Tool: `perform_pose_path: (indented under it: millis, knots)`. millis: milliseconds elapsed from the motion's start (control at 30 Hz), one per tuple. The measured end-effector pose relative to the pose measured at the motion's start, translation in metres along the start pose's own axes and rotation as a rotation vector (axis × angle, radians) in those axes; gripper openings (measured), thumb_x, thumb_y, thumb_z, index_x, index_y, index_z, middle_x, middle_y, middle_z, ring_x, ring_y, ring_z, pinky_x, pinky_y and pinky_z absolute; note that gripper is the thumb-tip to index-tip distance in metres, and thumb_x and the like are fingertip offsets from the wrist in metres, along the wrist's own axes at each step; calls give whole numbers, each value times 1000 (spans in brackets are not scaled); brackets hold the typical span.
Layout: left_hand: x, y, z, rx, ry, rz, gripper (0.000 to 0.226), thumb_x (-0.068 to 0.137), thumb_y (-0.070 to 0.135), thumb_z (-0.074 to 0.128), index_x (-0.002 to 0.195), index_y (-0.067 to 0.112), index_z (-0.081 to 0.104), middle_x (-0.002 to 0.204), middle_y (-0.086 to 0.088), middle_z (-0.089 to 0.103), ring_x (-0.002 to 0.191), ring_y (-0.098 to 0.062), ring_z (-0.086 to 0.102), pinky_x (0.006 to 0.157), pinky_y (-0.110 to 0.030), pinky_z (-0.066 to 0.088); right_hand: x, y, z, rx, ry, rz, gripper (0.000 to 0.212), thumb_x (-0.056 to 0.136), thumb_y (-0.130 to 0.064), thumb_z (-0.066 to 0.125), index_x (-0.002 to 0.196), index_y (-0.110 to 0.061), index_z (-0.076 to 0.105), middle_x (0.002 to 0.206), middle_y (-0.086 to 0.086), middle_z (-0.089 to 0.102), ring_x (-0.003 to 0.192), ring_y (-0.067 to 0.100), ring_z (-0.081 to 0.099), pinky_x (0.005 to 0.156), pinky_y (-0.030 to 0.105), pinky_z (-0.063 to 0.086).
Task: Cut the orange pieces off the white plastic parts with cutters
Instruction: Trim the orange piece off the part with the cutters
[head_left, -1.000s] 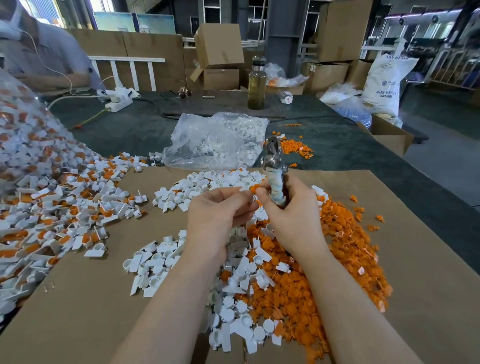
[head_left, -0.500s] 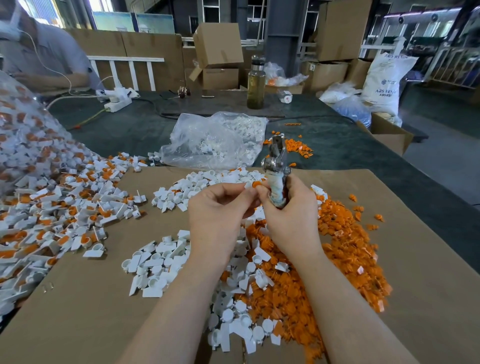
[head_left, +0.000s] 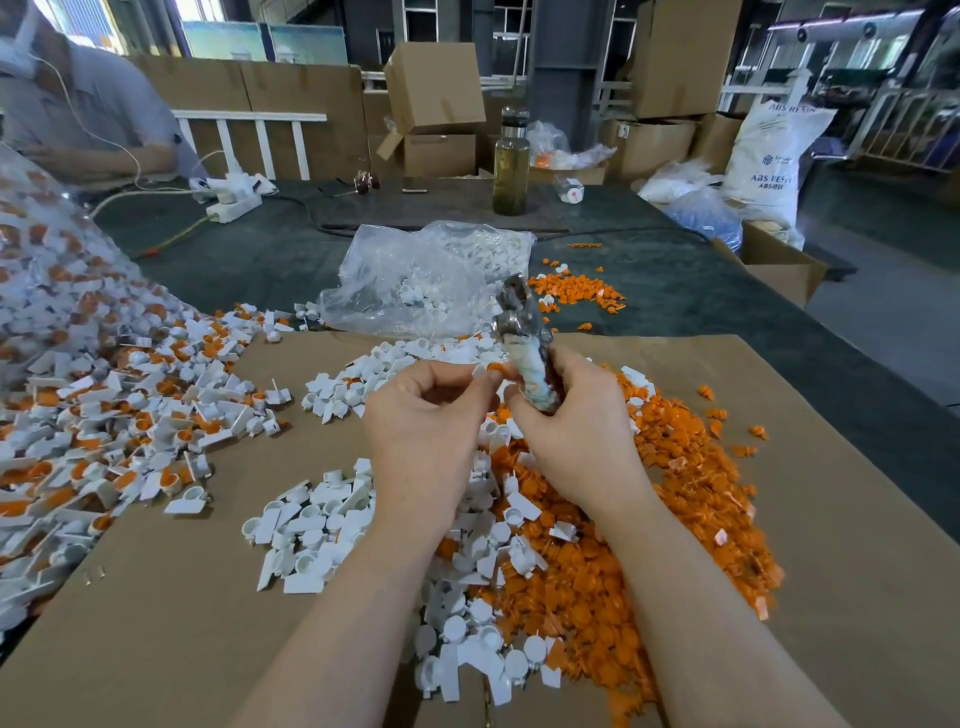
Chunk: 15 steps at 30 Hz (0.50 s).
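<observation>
Part (head_left: 491, 370), white with an orange piece showing, is sitting pinched between the fingertips of the left hand (head_left: 426, 421), just at 9 o'clock of the cutters (head_left: 524, 343). Only a small orange patch and a white edge are showing; the rest is hidden by fingers. The right hand (head_left: 566, 421) is gripping the wrapped cutter handles, head pointing up toward 12 o'clock; whether the blades are parted cannot be told.

Risks, as judgement:
- The part is being held close to the right fingers, not at the blades; a hurried feed could nip a fingertip.
- A shallow pinch could let the part slip and drop into the orange scrap (head_left: 597, 561) at 6 o'clock, mixing it with the cut white pieces (head_left: 311, 525) at 7 o'clock.
</observation>
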<state>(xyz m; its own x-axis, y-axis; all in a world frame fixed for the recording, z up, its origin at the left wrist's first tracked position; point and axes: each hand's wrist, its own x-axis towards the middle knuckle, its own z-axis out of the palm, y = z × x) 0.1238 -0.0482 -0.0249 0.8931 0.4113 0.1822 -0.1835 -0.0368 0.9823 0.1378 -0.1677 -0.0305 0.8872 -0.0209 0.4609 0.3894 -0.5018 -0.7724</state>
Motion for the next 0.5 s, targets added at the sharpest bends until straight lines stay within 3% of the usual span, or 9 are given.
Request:
perform_pose_path:
  millis: [133,233,400,500]
  knots:
    - [4,1,-3,-58,-13,-12,9,83,11,78,77,15,72,66,3,73,63,-8,72,53,-13,52,2,0,-9,93,-135,68,18,86,-14,67,103,-20,66,72,-13,62,58,1,55,58,24,48]
    - [6,2,-4,-100,-28,-17,7,84,7,76,80,11,71,65,3,73,64,-10,72,58,-14,54,3,2,-22,104,-244,114,14,86,-15,68,96,-24,65,75,-9,65,62,10,63,60,26,51]
    - [8,2,-6,-135,-42,24,3,86,4,73,86,2,70,67,-3,72,61,-9,71,60,-17,55,5,2,-32,1,-457,136,17,86,-23,70,99,-15,63,84,8,68,65,17,62,63,34,49]
    - [8,2,-8,-142,-61,49,6,86,3,72,83,6,69,65,0,72,62,-9,70,62,-18,56,4,2,-33,-8,-524,108,11,87,-24,70,91,-24,60,74,-2,64,63,6,55,61,27,41]
